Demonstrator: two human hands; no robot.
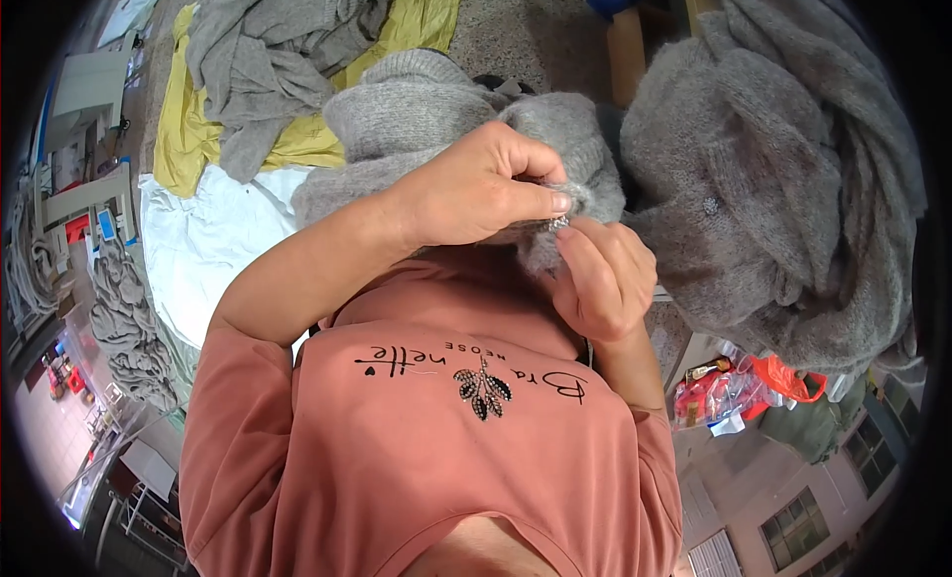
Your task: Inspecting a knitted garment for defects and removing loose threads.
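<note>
Head view. Just beyond salmon-pink fabric shirt [397,428]: fluffy grey knitted garment [567,131], pinched in left hand [481,185], thumb and forefinger closed beside small silvery glittering cluster [558,222]. Right hand [610,280] curled against cluster; exact hold hidden. Advisable: light pinch, knit unstretched.

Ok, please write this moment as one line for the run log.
Left hand: pinches gray knit; Right hand: pinches beside shiny trim; Left side: white cloth, yellow cloth; Right side: draped gray knitwear
</note>
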